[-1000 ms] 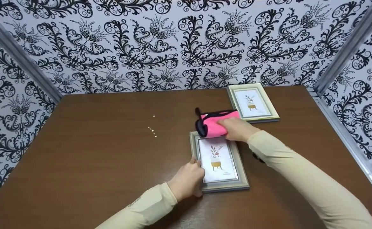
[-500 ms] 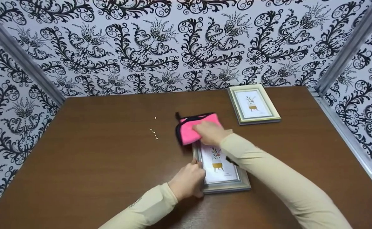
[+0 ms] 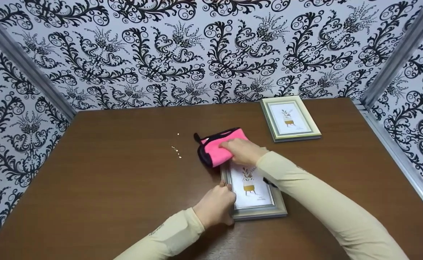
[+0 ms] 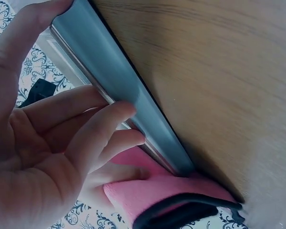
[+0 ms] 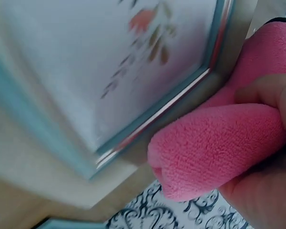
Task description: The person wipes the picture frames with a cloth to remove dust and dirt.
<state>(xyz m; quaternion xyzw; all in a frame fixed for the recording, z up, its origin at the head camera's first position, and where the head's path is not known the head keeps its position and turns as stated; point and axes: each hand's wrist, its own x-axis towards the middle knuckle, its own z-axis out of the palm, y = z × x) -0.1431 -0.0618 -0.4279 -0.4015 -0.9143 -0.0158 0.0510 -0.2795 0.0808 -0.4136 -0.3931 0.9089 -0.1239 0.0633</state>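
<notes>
A pink cloth with black edging (image 3: 216,153) lies folded over the far left corner of a pale picture frame (image 3: 260,213). My right hand (image 3: 243,151) grips the cloth, its thumb on top, and the right wrist view shows the cloth (image 5: 205,148) bunched against the frame's rim. At the frame's near left side, my left hand (image 3: 215,205) holds the edge. In the left wrist view its thumb is at one corner and its fingertips lie along the grey side (image 4: 109,67). My right hand and the cloth hide the frame's far end.
A second picture frame (image 3: 291,119) lies flat at the back right of the brown table (image 3: 99,180). Several small pale crumbs (image 3: 177,151) are scattered left of the cloth. Patterned walls (image 3: 168,54) enclose the back and sides.
My right hand has swept the cloth leftward along the frame's far end, to its left corner. The left hand keeps its hold on the frame's side.
</notes>
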